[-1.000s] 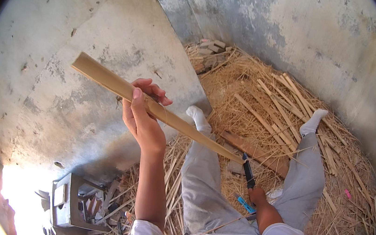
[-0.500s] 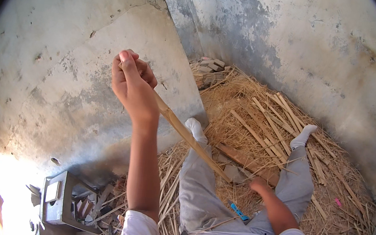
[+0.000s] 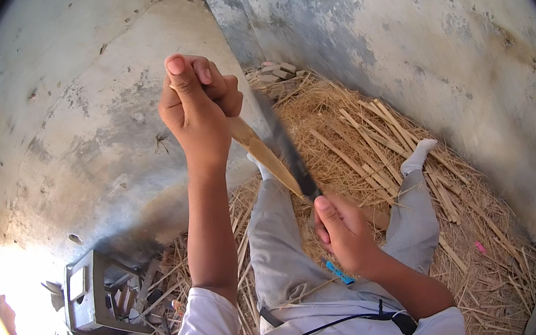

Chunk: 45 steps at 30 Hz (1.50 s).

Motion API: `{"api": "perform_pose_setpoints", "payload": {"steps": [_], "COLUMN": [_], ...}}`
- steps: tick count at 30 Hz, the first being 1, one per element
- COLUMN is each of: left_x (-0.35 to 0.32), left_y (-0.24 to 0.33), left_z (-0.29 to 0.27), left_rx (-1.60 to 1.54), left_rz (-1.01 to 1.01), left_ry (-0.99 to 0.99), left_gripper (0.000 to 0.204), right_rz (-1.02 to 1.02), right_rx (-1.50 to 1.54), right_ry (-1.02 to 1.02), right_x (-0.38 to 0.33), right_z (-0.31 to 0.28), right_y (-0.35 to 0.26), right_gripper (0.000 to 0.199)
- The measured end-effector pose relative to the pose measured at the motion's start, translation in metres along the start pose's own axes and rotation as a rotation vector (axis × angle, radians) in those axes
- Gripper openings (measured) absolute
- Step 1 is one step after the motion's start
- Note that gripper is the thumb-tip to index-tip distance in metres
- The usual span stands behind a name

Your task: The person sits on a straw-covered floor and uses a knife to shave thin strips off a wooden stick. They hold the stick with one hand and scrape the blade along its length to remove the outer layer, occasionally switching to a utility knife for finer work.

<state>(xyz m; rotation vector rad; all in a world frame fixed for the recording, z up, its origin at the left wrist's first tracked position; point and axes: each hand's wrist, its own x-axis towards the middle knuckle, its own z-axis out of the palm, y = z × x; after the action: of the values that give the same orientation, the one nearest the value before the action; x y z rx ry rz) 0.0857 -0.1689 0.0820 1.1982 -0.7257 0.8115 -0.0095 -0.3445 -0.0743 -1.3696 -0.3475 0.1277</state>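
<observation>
Head view: left hand (image 3: 199,104) is a closed fist round the upper end of the wood strip (image 3: 264,154). Right hand (image 3: 343,234) is wrapped round the handle of the knife (image 3: 286,141). Strip is up in the air, slanting down toward the right hand, its lower tip just beside the handle end of the knife. Blade is blurred and runs up along the strip's right side — can't tell if the edge touches wood, or which way it faces.

Judging by the pose, it's knife work along the strip. To do it well: lock the fist so the strip can't twist, lay the edge nearly flat to the wood, take light even strokes. Going in steep probably digs in and splits the grain. Blade's far end looks close to the left knuckles, so work away from that fist, toward the free tip. Left trouser leg (image 3: 276,235) is below the strip tip — swing it aside, since a slip could land there. If the tip flexes, back it on something firm.
</observation>
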Motion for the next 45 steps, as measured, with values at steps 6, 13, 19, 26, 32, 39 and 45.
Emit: {"api": "perform_pose_setpoints", "payload": {"steps": [6,13,19,26,32,39,45], "left_x": [-0.002,-0.007,-0.001,-0.005,-0.005,-0.014,-0.014], "left_y": [-0.005,-0.023,-0.013,-0.012,-0.023,-0.05,-0.051], "left_z": [0.015,0.002,0.005,-0.004,0.006,-0.011,-0.014], "left_rx": [0.021,0.035,0.044,0.123,0.135,0.144,0.173], "left_rz": [0.063,0.053,0.046,0.066,0.04,0.017,0.044], "left_ry": [0.047,0.056,0.041,0.107,0.056,0.064,0.091], "left_gripper": [0.045,0.044,0.046,0.047,0.046,0.045,0.045], "right_rz": [-0.168,0.108,0.361,-0.032,-0.092,0.164,-0.162], "right_rx": [0.072,-0.309,0.108,0.073,-0.385,-0.237,-0.106], "right_ry": [0.208,0.014,-0.075,0.171,0.149,0.053,0.29], "right_x": [0.0,0.013,0.01,-0.007,0.011,0.018,0.018], "right_z": [0.017,-0.003,-0.009,-0.006,0.009,-0.01,0.015], "right_y": [0.033,0.023,0.005,-0.039,0.041,0.03,0.053], "right_gripper": [0.044,0.046,0.044,0.044,0.042,0.042,0.042]}}
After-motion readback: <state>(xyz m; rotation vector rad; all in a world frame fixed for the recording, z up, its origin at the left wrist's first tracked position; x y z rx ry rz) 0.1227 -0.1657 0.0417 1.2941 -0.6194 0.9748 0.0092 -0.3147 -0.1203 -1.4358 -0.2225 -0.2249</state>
